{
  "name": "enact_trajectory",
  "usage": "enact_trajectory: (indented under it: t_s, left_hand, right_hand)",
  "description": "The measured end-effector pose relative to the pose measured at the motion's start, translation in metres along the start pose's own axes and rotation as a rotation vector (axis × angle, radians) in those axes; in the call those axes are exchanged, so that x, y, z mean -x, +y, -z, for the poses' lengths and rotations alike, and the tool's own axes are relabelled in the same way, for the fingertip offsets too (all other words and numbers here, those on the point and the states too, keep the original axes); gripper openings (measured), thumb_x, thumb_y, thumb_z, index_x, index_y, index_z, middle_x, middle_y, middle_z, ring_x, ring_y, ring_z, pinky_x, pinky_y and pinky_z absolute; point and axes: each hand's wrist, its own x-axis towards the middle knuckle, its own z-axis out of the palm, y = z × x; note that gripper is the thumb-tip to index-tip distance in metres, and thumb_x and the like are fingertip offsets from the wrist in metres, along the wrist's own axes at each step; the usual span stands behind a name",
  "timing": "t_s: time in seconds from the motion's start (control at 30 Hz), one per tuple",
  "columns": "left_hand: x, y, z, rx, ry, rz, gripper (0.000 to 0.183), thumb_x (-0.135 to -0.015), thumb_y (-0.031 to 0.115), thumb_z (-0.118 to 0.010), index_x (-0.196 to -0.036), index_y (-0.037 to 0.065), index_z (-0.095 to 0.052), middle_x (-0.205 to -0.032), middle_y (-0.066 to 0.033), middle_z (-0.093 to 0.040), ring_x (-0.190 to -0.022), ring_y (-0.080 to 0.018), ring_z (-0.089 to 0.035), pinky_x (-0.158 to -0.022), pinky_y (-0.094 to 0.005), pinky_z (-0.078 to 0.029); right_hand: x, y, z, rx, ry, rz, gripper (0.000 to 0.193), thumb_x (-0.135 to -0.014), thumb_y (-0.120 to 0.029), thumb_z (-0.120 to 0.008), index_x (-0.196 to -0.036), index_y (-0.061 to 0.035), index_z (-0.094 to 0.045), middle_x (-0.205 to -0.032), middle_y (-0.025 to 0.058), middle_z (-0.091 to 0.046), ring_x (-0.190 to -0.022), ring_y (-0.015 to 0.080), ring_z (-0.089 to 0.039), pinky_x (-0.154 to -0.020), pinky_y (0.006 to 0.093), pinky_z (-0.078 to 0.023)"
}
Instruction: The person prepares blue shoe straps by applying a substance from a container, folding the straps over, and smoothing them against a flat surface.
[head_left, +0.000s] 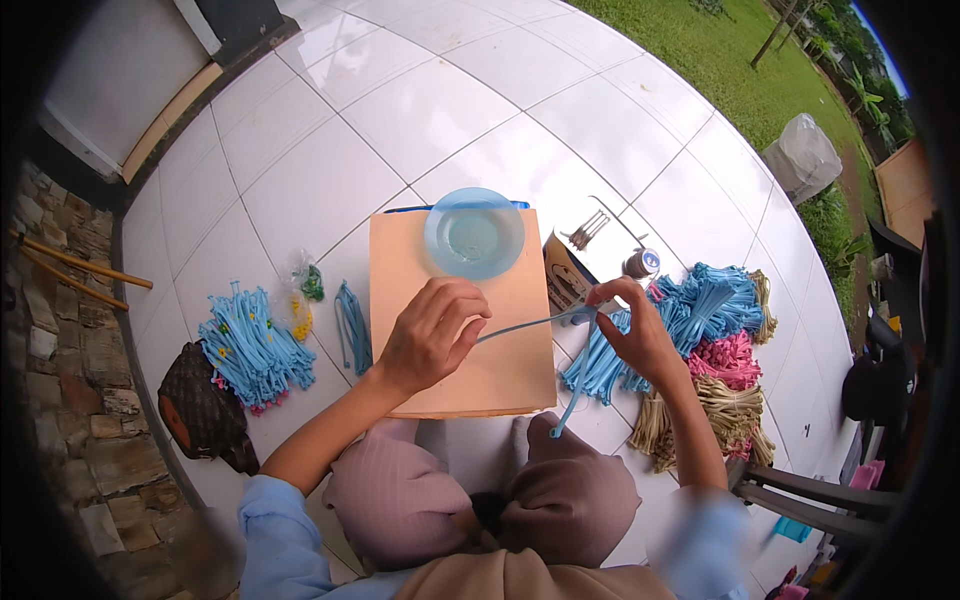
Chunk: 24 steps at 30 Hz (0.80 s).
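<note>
A thin light-blue cord (525,324) stretches between my two hands above a tan board (465,385). My left hand (435,335) is closed, pinching one part of it near the board's middle. At the board's right edge my right hand (635,325) grips the cord between thumb and fingers. From there a loose length hangs down toward my right knee, ending in a small knob. A translucent blue plate (474,262) sits on the far part of the board, beyond my left hand.
Left of the board lie a blue cord bundle (258,345), small bags of beads (302,310) and a brown bag (205,405). On the right are a box (568,275), a small jar (641,263), and blue, pink (725,360) and beige cord bundles (735,405).
</note>
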Motion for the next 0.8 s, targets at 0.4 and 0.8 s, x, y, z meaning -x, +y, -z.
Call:
enact_trajectory:
  t_s: [0.4, 0.8]
  left_hand:
    - [-0.113, 0.084, 0.041, 0.568, -0.393, 0.315, 0.032, -0.095, 0.026, -0.049, -0.106, -0.003, -0.055, -0.082, -0.0106, -0.063, -0.073, -0.0156, -0.061, -0.069, -0.0267, -0.049]
    - [-0.092, 0.096, 0.047, 1.009, -0.077, 0.362, 0.018, -0.086, 0.012, -0.032, -0.101, 0.004, -0.039, -0.1, -0.0116, -0.057, -0.068, -0.0103, -0.049, -0.071, -0.028, -0.047]
  right_hand:
    - [-0.029, -0.105, 0.064, -0.091, 0.279, 0.026, 0.066, -0.075, -0.002, -0.069, -0.127, -0.0072, -0.03, -0.096, 0.0061, -0.062, -0.09, 0.017, -0.058, -0.077, 0.0313, -0.044]
    - [-0.025, -0.114, 0.042, -0.677, 0.47, -0.154, 0.058, -0.088, -0.013, -0.061, -0.131, -0.0036, -0.023, -0.095, 0.0126, -0.058, -0.085, 0.0154, -0.059, -0.078, 0.0282, -0.048]
